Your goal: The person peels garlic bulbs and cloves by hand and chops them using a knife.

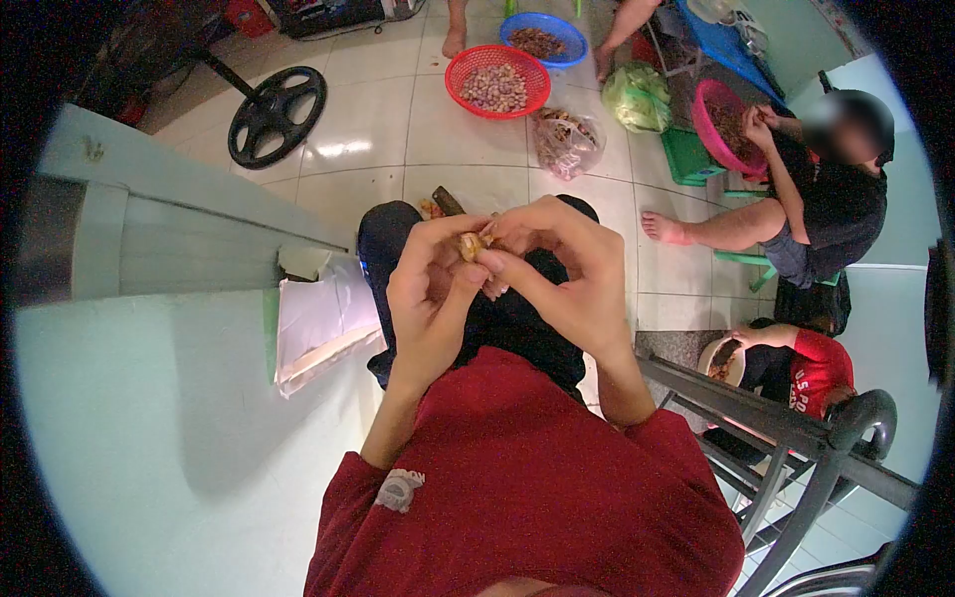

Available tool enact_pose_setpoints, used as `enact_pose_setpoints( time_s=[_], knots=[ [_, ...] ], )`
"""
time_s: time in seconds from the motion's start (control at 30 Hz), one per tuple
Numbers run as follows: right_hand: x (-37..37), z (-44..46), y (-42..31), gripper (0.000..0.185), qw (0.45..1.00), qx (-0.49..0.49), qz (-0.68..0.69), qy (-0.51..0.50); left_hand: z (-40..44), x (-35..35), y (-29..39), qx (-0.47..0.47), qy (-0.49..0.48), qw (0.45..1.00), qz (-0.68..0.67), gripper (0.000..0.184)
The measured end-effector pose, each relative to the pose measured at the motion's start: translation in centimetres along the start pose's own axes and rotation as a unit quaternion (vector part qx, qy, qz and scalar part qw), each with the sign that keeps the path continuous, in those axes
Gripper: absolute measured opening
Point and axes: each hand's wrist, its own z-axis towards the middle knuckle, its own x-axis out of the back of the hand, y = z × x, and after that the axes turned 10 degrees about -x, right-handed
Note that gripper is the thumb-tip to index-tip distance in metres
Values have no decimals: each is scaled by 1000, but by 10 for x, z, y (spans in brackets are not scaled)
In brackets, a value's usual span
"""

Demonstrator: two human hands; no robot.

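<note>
In front of my lap, my left hand (433, 289) and my right hand (572, 274) meet at the fingertips. Pinched between them is a small yellowish-brown piece that looks like a shallot (471, 245); its skin is partly hidden by the fingers. Both hands are closed on it, thumbs at the front. Just beyond, on the floor between my knees, lies a dark flat object like a knife (448, 202), beside some orange-brown scraps (431, 209).
Beyond stand a red basket (497, 82) of peeled shallots, a blue basket (544, 40) and plastic bags (568, 142). At right, a seated person works over a pink basket (726, 127); another in red holds a bowl (721, 361). A metal railing (786, 423) is near my right.
</note>
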Motion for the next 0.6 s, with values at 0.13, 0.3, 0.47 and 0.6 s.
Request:
enact_pose_setpoints(
  time_s=[0.13, 0.3, 0.47, 0.6],
  knots=[
    [1, 0, 0, 17, 998, -28, 57, -13, 0, 1, -1, -2, 4, 999, 47, 28],
    [5, 4, -1, 21, 998, -21, 23, -59, 6, 4, -4, -60, -24, 989, 132, 30],
    [0, 8, 3, 12, 997, -37, 56, -41, 4, 4, -4, -12, -9, 994, 104, 32],
    [-1, 9, 12, 9, 996, -35, 70, -51, 6, 4, -4, 3, -15, 993, 114, 32]
  ],
)
